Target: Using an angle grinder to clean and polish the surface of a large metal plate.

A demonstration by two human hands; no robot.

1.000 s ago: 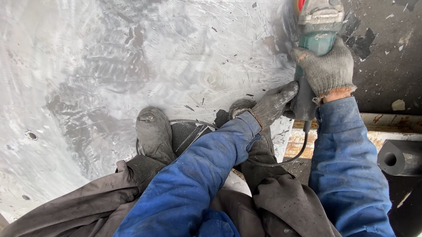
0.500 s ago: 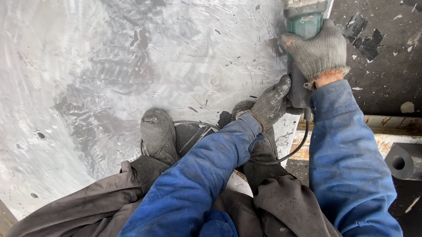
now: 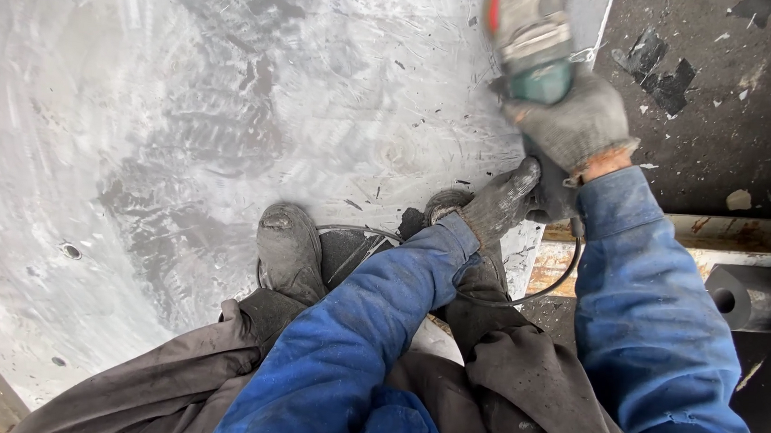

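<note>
Closest to you are your own dark trousers (image 3: 517, 398) and blue sleeves (image 3: 349, 350), and just past them your two worn boots, the left boot (image 3: 288, 250) planted flat on the big grey metal sheet (image 3: 184, 121) and the other mostly hidden under your left forearm. A black cable (image 3: 543, 286) loops from beside your boots up toward the tool. Your left hand (image 3: 500, 202), in a grey glove, is wrapped around the rear of the angle grinder's body, fingers curled tight on it. Just beyond, your right hand (image 3: 577, 121), also gloved, is clenched around the front of the angle grinder (image 3: 529, 37), whose green and red head is blurred near the top of the view, at the right edge of the sheet. The sheet is scuffed with swirling marks and has a small hole (image 3: 71, 251) to your left. To your right lies a rusty pale beam (image 3: 746, 237), and further off a dark, flaking surface (image 3: 737, 105)
</note>
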